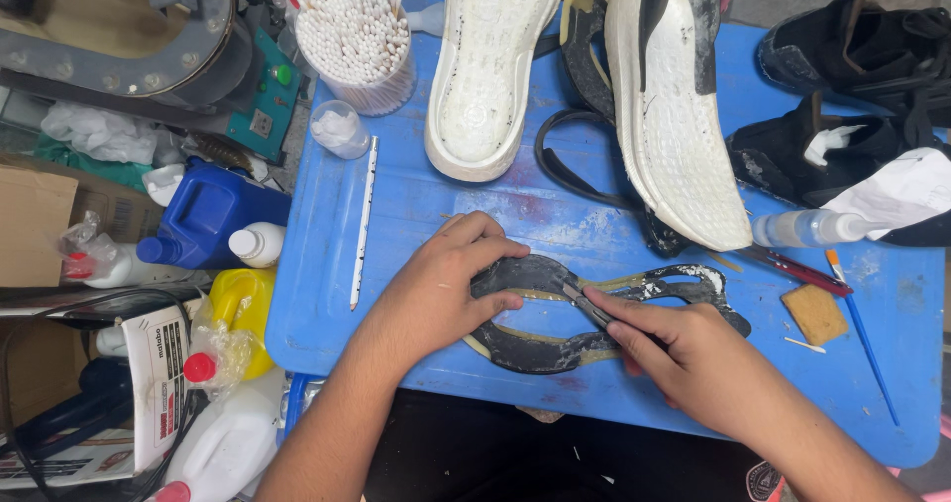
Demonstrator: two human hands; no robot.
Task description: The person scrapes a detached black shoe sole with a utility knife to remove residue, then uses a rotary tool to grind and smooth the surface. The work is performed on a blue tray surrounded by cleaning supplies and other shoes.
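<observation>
A cluttered blue table (416,205) holds white soles and bottles. The left hand (436,284), fingers spread flat, pins a black outsole (555,309) near the front edge. The right hand (684,349), fingers pinched, grips a small blade (584,304) against it. A slip could cut the pinning fingers or gouge the rubber.

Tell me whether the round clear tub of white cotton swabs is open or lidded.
Open: the round clear tub of white cotton swabs shows bare swab tips on top, no lid.

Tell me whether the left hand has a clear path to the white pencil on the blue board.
Probably yes: the white pencil lies on bare blue board beside the left hand, nothing between, though that hand presses the black outsole piece.
</observation>
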